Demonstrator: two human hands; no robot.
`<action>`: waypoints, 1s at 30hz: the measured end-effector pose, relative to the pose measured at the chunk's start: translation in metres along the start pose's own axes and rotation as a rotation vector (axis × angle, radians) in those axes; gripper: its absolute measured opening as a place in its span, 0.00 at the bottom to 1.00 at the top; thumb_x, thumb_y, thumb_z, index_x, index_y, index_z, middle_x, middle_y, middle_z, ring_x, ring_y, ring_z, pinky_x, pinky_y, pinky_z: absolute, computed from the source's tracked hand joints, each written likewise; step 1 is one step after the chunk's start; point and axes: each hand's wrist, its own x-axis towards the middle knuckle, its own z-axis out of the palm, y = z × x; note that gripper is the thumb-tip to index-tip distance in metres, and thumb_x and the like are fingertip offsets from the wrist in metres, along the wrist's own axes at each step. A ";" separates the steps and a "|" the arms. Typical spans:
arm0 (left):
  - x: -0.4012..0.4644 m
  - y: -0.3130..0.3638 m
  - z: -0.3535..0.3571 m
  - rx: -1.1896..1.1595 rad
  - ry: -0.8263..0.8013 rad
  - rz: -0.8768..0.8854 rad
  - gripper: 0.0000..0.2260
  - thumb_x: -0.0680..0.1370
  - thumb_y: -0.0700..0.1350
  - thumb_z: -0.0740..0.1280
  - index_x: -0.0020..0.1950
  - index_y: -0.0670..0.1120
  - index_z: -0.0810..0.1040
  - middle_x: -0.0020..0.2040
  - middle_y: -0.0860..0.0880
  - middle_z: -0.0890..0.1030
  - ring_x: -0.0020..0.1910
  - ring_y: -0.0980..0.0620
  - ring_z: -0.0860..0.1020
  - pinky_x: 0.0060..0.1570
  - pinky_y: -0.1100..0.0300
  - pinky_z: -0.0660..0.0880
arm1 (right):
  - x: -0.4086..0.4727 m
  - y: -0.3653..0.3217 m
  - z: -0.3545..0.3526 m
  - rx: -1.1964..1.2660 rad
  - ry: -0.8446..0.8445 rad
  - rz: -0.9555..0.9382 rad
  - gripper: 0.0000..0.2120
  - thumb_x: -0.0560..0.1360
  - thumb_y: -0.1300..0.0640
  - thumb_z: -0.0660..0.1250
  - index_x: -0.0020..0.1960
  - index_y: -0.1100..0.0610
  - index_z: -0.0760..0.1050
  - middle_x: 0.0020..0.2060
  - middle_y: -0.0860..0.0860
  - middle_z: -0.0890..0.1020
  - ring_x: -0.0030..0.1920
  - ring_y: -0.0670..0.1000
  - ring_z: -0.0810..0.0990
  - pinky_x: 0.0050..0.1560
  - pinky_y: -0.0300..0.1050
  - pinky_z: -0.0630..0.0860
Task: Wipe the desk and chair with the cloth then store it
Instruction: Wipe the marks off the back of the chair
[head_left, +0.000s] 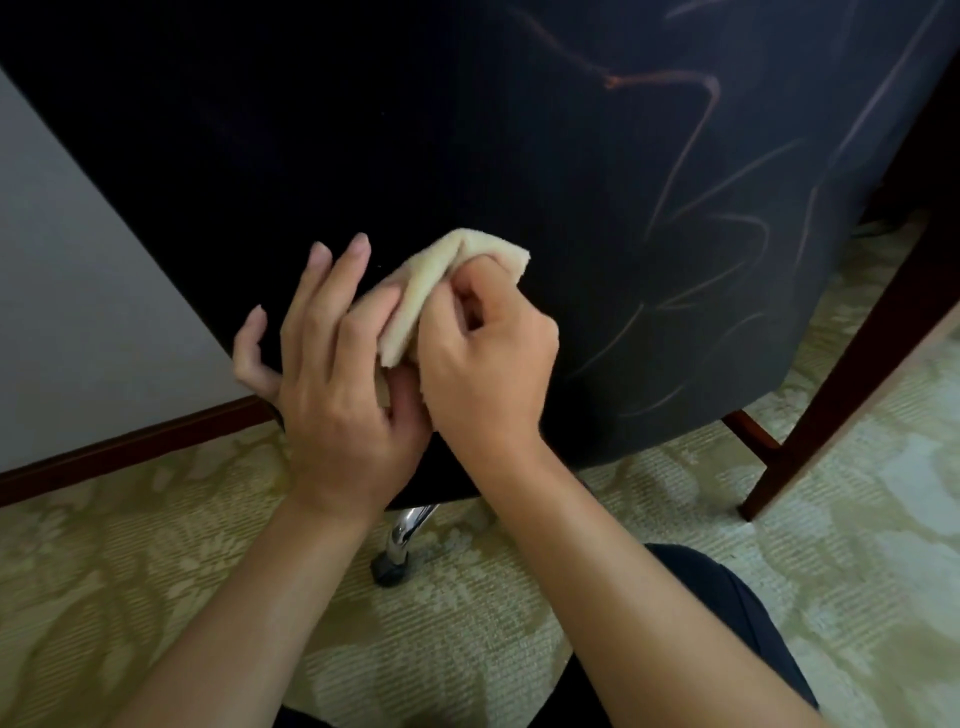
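The folded cream terry cloth lies against the back of the dark fabric chair, low down, between both hands. It looks soft, light and limp, so it is best held by the folded edge. The right hand pinches it with curled fingers; the left hand has spread fingers and supports it from beside. No writing or brand can be read.
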 end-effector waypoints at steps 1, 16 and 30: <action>0.000 0.000 0.000 -0.003 -0.003 -0.008 0.14 0.78 0.36 0.66 0.63 0.44 0.76 0.72 0.45 0.72 0.75 0.46 0.66 0.68 0.34 0.59 | -0.003 0.008 -0.001 -0.032 -0.009 -0.057 0.13 0.77 0.58 0.65 0.34 0.54 0.71 0.24 0.47 0.73 0.23 0.45 0.70 0.23 0.44 0.68; -0.004 0.005 -0.002 -0.002 -0.050 -0.043 0.15 0.74 0.34 0.64 0.58 0.45 0.80 0.71 0.41 0.72 0.73 0.43 0.68 0.67 0.34 0.61 | -0.022 0.027 0.001 -0.205 -0.057 -0.174 0.12 0.78 0.53 0.62 0.37 0.57 0.74 0.23 0.46 0.71 0.21 0.47 0.69 0.22 0.40 0.64; 0.001 0.041 0.010 -0.130 -0.161 0.075 0.19 0.73 0.34 0.65 0.61 0.47 0.83 0.72 0.42 0.73 0.73 0.42 0.69 0.69 0.47 0.63 | 0.030 0.057 -0.083 -0.386 0.005 -0.270 0.11 0.77 0.54 0.63 0.37 0.55 0.71 0.25 0.45 0.70 0.23 0.44 0.66 0.25 0.41 0.65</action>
